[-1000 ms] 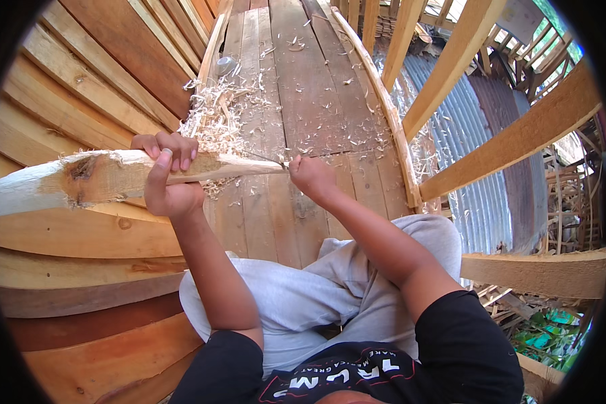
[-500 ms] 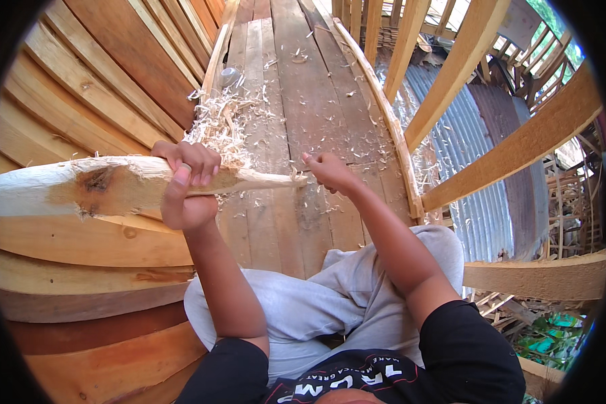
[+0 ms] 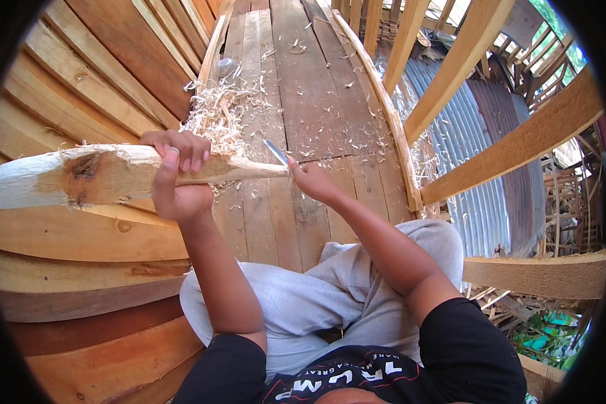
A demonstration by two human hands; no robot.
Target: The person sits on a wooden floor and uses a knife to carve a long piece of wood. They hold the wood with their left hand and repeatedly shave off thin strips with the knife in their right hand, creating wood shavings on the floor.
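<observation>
while clasping pole [image 3: 118,175] in left hand [image 3: 174,195] and knife [image 3: 275,152] in right hand [image 3: 313,182], seemingly thinning the tip [image 3: 276,170], best slice shallowly next.

Room to pass fwd over plank floor [image 3: 314,91], btwn shavings pile [image 3: 215,118] on L & edge rail [image 3: 386,101] on R. Carved pole [image 3: 108,176] & board wall [image 3: 81,232] block L; knife blade [image 3: 275,152] juts by pole's thin end, posts [image 3: 454,67] rise R of rail.
</observation>
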